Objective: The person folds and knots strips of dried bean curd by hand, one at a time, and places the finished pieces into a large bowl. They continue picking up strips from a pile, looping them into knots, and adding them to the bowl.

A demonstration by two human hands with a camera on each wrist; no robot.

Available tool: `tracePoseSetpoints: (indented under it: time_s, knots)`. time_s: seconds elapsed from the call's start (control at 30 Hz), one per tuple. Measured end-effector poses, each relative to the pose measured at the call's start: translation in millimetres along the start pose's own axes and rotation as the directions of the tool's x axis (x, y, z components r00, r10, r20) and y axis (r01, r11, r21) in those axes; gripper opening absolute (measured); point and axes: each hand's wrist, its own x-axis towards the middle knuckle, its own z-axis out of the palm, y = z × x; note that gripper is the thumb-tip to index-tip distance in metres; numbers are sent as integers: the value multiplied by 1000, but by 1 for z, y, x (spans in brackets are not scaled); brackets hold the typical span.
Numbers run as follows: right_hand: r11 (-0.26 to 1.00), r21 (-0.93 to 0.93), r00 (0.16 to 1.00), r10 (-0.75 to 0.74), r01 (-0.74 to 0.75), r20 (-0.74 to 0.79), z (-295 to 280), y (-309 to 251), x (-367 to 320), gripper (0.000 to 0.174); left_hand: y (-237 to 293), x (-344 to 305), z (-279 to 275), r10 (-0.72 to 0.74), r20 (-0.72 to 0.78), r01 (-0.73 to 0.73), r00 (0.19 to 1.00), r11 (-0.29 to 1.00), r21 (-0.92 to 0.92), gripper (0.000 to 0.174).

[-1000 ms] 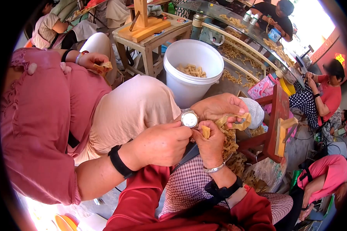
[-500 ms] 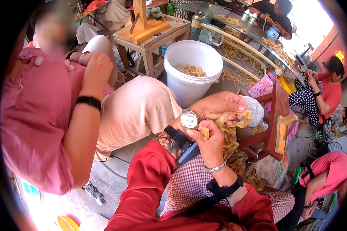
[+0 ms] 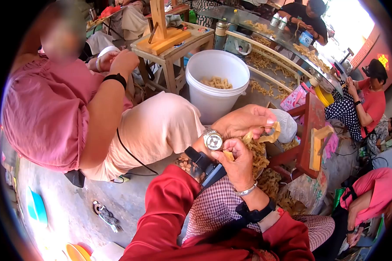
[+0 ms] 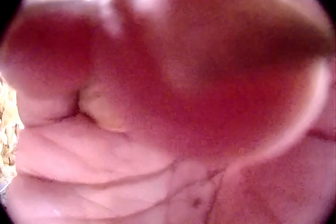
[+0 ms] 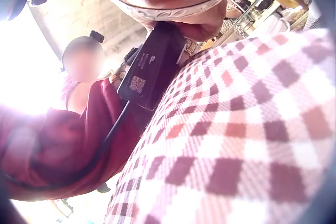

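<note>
In the head view my left hand [image 3: 241, 122], with a watch on its wrist, pinches a thin tan strip [image 3: 272, 134] that curls to the right of the fingertips. Just below, my right hand [image 3: 238, 163], with a silver bracelet, pinches a small yellowish piece [image 3: 228, 155] between thumb and fingers, close beside the watch. The left wrist view is filled by the blurred palm [image 4: 100, 155] and fingers, with a pale bit [image 4: 100, 109] between them. In the right wrist view the bracelet [image 5: 168, 13] shows, but the fingertips are hidden.
A white bucket [image 3: 215, 102] holds some tan twisted pieces. More tan strips [image 3: 270, 185] lie below my hands, near a red wooden stool [image 3: 307, 143]. At the left sits a person in pink [image 3: 43, 122]. Checkered cloth [image 3: 209, 204] covers my lap.
The neighbour's hand has left my watch and drawn back to the left, towards their other hand. My hands keep their grips and have barely moved, while the head view has shifted slightly.
</note>
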Motion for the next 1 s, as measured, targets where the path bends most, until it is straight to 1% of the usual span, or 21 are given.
tracePoseSetpoints:
  time_s: [0.07,0.17,0.27,0.37,0.4,0.5,0.53,0.63,0.67,0.77,0.8,0.83,0.9,0.93,1.0]
  knots:
    - [1000,12,1000,-12,12,17,-1,0,-2,24,-2,-1,0,27,-11,-27,1000,1000,2,20]
    - [1000,7,999,-14,13,37,-4,-5,-6,25,-3,-4,4,34,14,-34,999,999,-33,19]
    - [998,-54,998,-34,37,62,-10,-1,-10,28,-5,-8,12,60,-25,-60,998,998,-22,19]
    - [987,-129,984,-78,100,162,-19,-7,-17,35,-6,-11,24,119,-94,-110,988,990,93,21]
    - [997,-52,976,-43,56,214,-25,-5,-21,45,-7,-13,25,131,-87,-122,988,988,95,22]
    - [995,16,960,-100,100,263,-37,-12,-30,51,-16,-16,20,134,-114,-124,984,988,90,19]
    - [995,-4,957,-92,97,274,-41,-23,-34,45,-18,-17,22,136,-130,-122,982,987,106,18]
    - [933,-207,895,-193,295,403,-54,-32,-40,33,-25,-21,26,120,-197,-89,973,983,158,15]
    - [930,-239,900,-168,280,402,-55,-38,-45,24,-29,-20,25,106,-205,-67,973,980,189,15]
    - [907,-205,872,-259,367,415,-62,-43,-54,21,-34,-27,43,119,-263,-50,957,965,256,16]
    - [956,-131,895,-188,260,405,-64,-49,-58,17,-35,-29,47,139,-286,-41,948,945,324,15]
    - [988,-39,921,-127,151,368,-69,-48,-62,17,-37,-31,52,155,-323,-29,934,931,363,15]
    - [985,160,948,13,-67,317,-81,-42,-72,21,-39,-35,65,191,-394,0,899,900,436,15]
    - [967,234,965,36,-99,260,-84,-43,-77,27,-43,-36,68,188,-404,4,895,904,428,10]
    - [921,370,975,37,-119,221,-97,-32,-81,27,-49,-40,72,151,-421,22,895,925,379,10]
